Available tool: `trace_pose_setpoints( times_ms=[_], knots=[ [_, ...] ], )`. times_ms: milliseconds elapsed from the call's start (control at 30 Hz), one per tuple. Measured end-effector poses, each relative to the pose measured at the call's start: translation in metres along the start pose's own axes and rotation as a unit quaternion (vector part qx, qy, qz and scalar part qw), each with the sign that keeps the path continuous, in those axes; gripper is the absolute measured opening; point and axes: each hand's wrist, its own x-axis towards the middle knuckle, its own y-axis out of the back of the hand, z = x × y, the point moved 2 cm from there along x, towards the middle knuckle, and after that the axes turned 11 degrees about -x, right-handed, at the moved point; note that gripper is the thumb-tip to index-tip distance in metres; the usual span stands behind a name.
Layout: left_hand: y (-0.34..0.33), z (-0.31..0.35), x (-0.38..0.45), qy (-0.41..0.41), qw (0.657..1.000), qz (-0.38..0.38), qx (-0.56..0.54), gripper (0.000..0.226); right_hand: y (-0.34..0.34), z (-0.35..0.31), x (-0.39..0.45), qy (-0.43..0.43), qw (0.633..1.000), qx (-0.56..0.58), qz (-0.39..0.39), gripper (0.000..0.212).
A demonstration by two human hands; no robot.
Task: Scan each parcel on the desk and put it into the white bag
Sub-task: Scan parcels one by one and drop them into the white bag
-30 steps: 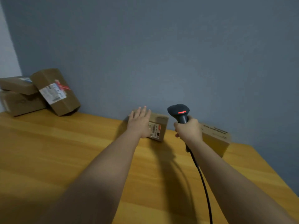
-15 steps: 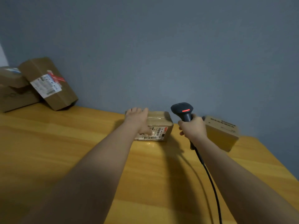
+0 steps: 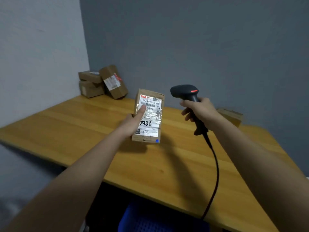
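Head view shows the left hand [image 3: 132, 123], arm stretched forward, clamped on a brown parcel [image 3: 148, 116] held upright above the desk [image 3: 83, 128], thumb across its label, while the right hand [image 3: 200, 111] grips a black scanner [image 3: 185, 92] beside it.

Dim, even indoor light falls from above on the wooden desk [image 3: 83, 128], where soft forearm shadows pool at 6 o'clock. Glare streaks the parcel [image 3: 149, 118] label's tape. Wide-angle bowing and blur smear the edges.
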Motion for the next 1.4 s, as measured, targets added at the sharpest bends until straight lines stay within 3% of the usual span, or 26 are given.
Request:
trace_pose_setpoints(
  times_ms=[100,267,400,567,800,967,1100,1167,1267,1400],
  knots=[
    [0.029,-0.006,-0.038,-0.009,1.0,0.004,0.002,0.124,-0.002,-0.019,-0.049,0.071,0.992,-0.093,-0.05,0.02],
    [0.07,-0.02,-0.065,-0.006,0.999,0.036,-0.024,0.127,-0.032,-0.029,-0.103,0.141,0.957,-0.242,-0.072,0.012],
    [0.079,-0.006,-0.099,-0.053,0.998,0.034,-0.008,0.122,-0.056,-0.034,-0.118,0.161,0.944,-0.28,-0.071,0.011],
    [0.087,0.004,-0.118,-0.075,0.996,0.04,-0.014,0.096,-0.057,-0.041,-0.125,0.165,0.931,-0.322,-0.047,0.009],
    [0.093,0.006,-0.121,-0.081,0.996,0.039,0.001,0.098,-0.056,-0.044,-0.127,0.152,0.919,-0.36,-0.043,0.011],
    [0.096,0.005,-0.122,-0.083,0.996,0.045,0.0,0.094,-0.058,-0.046,-0.126,0.162,0.932,-0.32,-0.062,0.01],
    [0.107,0.0,-0.126,-0.084,0.994,0.065,-0.009,0.094,-0.062,-0.046,-0.126,0.19,0.949,-0.244,-0.058,0.025],
    [0.118,-0.004,-0.134,-0.083,0.992,0.09,-0.015,0.091,-0.067,-0.048,-0.126,0.182,0.967,-0.173,-0.044,0.024],
    [0.146,-0.011,-0.158,-0.075,0.987,0.139,-0.003,0.105,-0.083,-0.056,-0.127,0.162,0.981,-0.096,-0.033,0.015],
    [0.195,-0.024,-0.209,-0.062,0.969,0.239,0.03,0.117,-0.131,-0.083,-0.128,0.171,0.98,-0.05,-0.086,0.012]
  ],
)
